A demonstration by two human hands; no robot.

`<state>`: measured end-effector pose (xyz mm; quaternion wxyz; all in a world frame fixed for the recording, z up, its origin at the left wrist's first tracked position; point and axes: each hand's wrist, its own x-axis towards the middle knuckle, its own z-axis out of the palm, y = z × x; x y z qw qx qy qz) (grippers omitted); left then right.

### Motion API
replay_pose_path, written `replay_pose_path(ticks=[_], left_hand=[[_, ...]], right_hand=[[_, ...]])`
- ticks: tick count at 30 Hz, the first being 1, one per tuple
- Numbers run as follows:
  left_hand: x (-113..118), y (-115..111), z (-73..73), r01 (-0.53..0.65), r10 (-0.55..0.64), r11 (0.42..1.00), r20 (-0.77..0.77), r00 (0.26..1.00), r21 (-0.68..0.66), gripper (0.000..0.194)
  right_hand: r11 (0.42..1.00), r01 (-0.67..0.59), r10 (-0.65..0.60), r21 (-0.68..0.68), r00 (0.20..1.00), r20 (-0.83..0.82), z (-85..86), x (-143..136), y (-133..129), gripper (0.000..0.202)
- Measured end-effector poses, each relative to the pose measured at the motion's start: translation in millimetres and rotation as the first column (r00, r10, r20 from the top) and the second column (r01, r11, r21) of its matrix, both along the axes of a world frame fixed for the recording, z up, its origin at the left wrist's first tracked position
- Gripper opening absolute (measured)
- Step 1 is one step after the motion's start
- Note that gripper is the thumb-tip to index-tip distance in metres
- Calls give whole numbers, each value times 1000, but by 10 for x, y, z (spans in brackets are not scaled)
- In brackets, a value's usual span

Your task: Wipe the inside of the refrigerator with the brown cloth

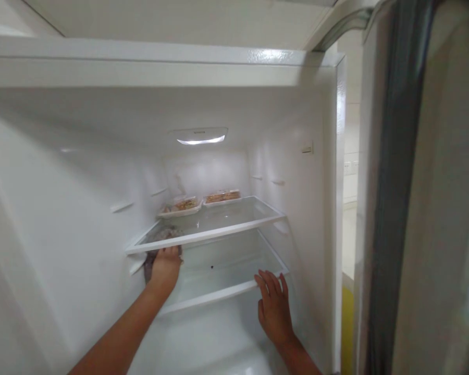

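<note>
My left hand [166, 268] is closed on a dark grey-brown cloth [150, 263] at the left end of the lower glass shelf [219, 294], just under the upper shelf. Part of the cloth shows blurred through the upper glass. My right hand [272, 304] rests its fingertips on the front edge of the lower shelf near its right end, fingers bent and slightly apart, with nothing seen in them. A small dark speck [212, 267] lies on the lower shelf.
On the upper shelf [207, 235], towards the back, sit two wrapped food trays, one at the left [182, 207] and one further right [222, 197]. A lit lamp [201, 139] is in the fridge ceiling. The open door [398, 208] stands at the right.
</note>
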<state>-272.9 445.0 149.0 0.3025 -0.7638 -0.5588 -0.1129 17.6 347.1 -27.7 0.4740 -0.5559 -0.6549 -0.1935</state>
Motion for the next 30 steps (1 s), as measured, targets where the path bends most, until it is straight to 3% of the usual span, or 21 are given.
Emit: replay_pose_path(ticks=[2, 5, 9, 12, 16, 22, 25, 30], left_hand=[[36, -335, 43, -66, 65, 998, -117, 991, -9, 38], [4, -839, 91, -166, 158, 986, -356, 921, 8, 41], [-242, -1393, -24, -31, 57, 997, -389, 920, 72, 47], [-445, -1566, -192, 75, -27, 988, -332, 943, 134, 51], [-502, -1421, -255, 84, -27, 984, -334, 942, 158, 50], [-167, -846, 61, -60, 83, 996, -426, 901, 66, 43], [-19, -523, 162, -173, 170, 985, -395, 903, 27, 45], [-52, -30, 76, -142, 144, 989, -286, 947, 28, 49]], right_hand=[[1000, 4, -4, -24, 1000, -1, 12, 3, -17, 67], [999, -4, 4, -44, 1000, -7, 27, 9, -32, 66], [998, -23, 23, -63, 1000, -8, 37, 17, -40, 67], [998, -21, 21, -66, 1000, -13, 36, 14, -37, 67], [998, -11, 11, -62, 1000, -10, 28, 9, -28, 67], [998, 4, -3, -58, 1000, 22, 12, 18, -11, 68], [999, 5, -3, -43, 1000, 31, -3, 23, 6, 67], [999, 23, -22, -24, 998, 54, -38, 23, 46, 64]])
